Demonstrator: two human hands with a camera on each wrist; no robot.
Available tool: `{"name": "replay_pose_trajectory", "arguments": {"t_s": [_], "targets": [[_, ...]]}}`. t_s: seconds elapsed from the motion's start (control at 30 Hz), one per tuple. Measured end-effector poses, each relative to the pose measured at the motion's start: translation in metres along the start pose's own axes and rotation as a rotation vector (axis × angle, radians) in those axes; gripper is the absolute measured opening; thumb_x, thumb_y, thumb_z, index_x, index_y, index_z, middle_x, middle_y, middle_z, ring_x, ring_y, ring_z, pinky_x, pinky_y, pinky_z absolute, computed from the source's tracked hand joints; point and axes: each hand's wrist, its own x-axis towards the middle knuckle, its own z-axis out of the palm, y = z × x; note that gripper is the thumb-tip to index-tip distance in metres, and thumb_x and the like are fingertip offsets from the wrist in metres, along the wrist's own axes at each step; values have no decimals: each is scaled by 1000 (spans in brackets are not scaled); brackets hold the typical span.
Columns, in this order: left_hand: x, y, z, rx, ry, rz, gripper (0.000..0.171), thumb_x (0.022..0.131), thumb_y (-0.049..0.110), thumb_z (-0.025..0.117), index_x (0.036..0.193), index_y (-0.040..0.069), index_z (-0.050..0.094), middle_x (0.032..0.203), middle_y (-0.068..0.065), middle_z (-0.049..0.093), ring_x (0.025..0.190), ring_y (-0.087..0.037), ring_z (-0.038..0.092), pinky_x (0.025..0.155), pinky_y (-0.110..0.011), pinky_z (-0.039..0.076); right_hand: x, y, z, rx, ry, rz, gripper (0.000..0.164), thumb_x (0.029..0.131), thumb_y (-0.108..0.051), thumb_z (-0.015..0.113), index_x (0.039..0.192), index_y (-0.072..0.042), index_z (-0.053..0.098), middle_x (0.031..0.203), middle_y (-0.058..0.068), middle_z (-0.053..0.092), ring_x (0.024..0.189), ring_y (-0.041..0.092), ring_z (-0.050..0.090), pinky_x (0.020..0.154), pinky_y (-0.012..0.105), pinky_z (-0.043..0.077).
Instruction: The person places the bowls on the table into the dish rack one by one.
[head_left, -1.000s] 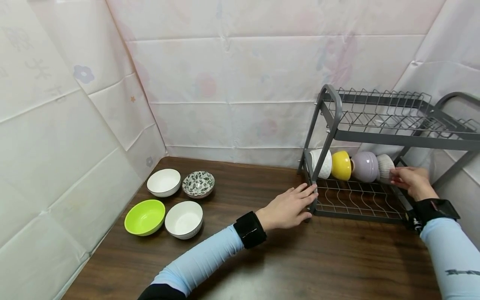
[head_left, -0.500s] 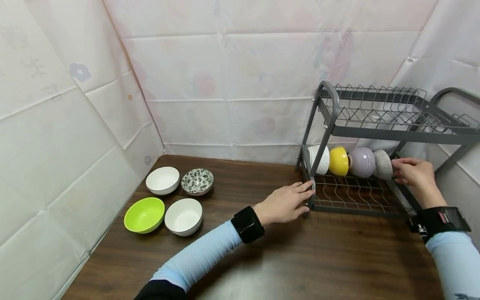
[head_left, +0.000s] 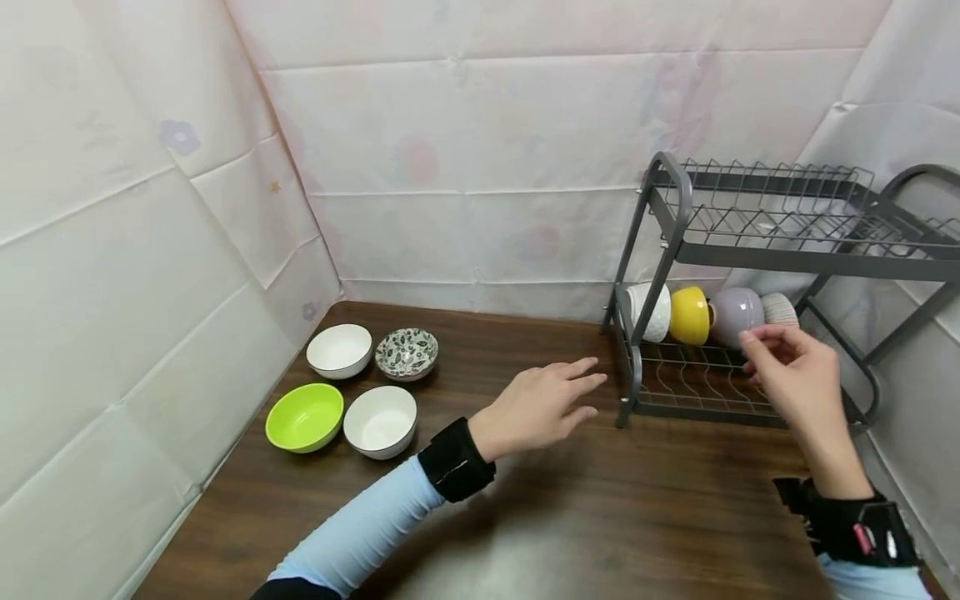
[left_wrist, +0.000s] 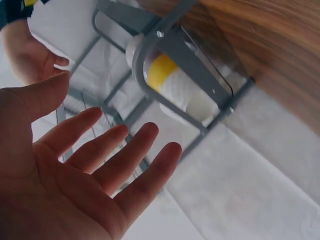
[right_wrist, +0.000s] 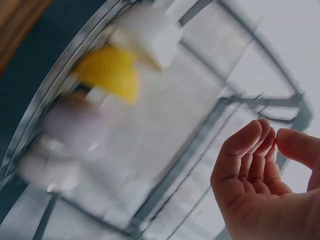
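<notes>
On the lower tier of the dark grey dish rack (head_left: 795, 257), a white bowl (head_left: 657, 313), a yellow bowl (head_left: 688, 316), a lilac bowl (head_left: 737, 315) and a ribbed pale bowl (head_left: 778, 310) stand on edge in a row. My right hand (head_left: 798, 375) is in front of the rack's right part, its fingers loosely bent with nothing between them; it overlaps the ribbed bowl's lower edge in the head view. My left hand (head_left: 536, 408) hovers over the table left of the rack, fingers spread and holding nothing. In the left wrist view its palm (left_wrist: 60, 185) faces the rack frame.
At the table's left are a plain white bowl (head_left: 339, 351), a leaf-patterned bowl (head_left: 407, 353), a lime green bowl (head_left: 304, 418) and another white bowl (head_left: 380, 422). The brown wooden table (head_left: 600, 517) meets pale cloth walls (head_left: 465, 167) behind and beside it.
My right hand has left the ribbed bowl and come left and toward me. The left hand has let go of the rack's front left corner and drawn back left. The bowls stay in the rack.
</notes>
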Motion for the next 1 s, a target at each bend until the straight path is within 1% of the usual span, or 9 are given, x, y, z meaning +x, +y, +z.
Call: {"name": "replay_pose_trajectory", "arguments": {"t_s": [0.17, 0.23, 0.33, 0.4, 0.53, 0.7, 0.77, 0.9, 1.0], "targets": [[-26, -8, -11, 4, 31, -74, 48, 107, 39, 63, 150, 17, 61, 159, -6, 50, 128, -21, 64, 90, -36, 58, -33, -21, 34, -75, -1, -203, 11, 99, -15, 75, 102, -4, 75, 78, 1, 70, 65, 6, 63, 58, 14, 49], [-34, -11, -13, -5, 42, -108, 47, 107, 39, 63, 149, 17, 62, 159, -6, 50, 129, -21, 63, 89, -37, 58, -41, -28, 48, -100, -8, -345, 5, 96, -7, 78, 98, -4, 75, 80, 0, 69, 67, 5, 61, 60, 12, 48], [-41, -15, -13, -20, 52, -142, 46, 107, 39, 64, 147, 18, 64, 159, -6, 50, 129, -21, 63, 90, -38, 58, -51, -34, 66, -138, -36, -542, 13, 89, 2, 81, 96, -7, 75, 83, -4, 68, 69, 3, 58, 62, 11, 46], [-44, -16, -12, -26, 56, -151, 45, 106, 39, 64, 145, 17, 65, 158, -6, 51, 128, -21, 64, 89, -39, 59, -55, -37, 77, -155, -72, -627, 18, 86, 5, 82, 95, -9, 74, 84, -7, 65, 70, 2, 56, 62, 12, 45], [-52, -19, -11, -47, 69, -186, 44, 105, 38, 67, 143, 17, 67, 157, -6, 53, 126, -22, 66, 87, -41, 59, -63, -42, 93, -169, -139, -638, 21, 87, 3, 82, 95, -14, 72, 85, -11, 61, 69, 3, 54, 61, 14, 44], [-58, -24, -10, -95, 88, -226, 43, 105, 37, 66, 144, 17, 67, 157, -6, 53, 130, -23, 63, 92, -41, 58, -65, -42, 101, -156, -186, -632, 6, 95, -10, 78, 96, -12, 73, 86, -12, 62, 68, 4, 53, 60, 15, 43], [-58, -25, -9, -105, 95, -232, 43, 106, 37, 65, 144, 17, 67, 156, -6, 54, 131, -23, 62, 93, -41, 57, -64, -40, 103, -154, -193, -634, 5, 95, -12, 78, 97, -11, 73, 87, -12, 62, 68, 3, 54, 60, 15, 43], [-56, -27, -4, -129, 107, -239, 42, 105, 36, 66, 143, 18, 68, 155, -4, 55, 130, -22, 63, 89, -41, 58, -65, -38, 106, -165, -194, -622, 14, 89, -4, 81, 96, -14, 73, 86, -12, 61, 67, 3, 53, 60, 14, 43], [-54, -27, 0, -144, 101, -238, 41, 105, 37, 66, 141, 17, 69, 155, -3, 55, 130, -21, 63, 88, -41, 59, -67, -37, 108, -167, -197, -617, 15, 89, -4, 81, 96, -14, 73, 86, -13, 61, 67, 3, 54, 60, 14, 43]]}}
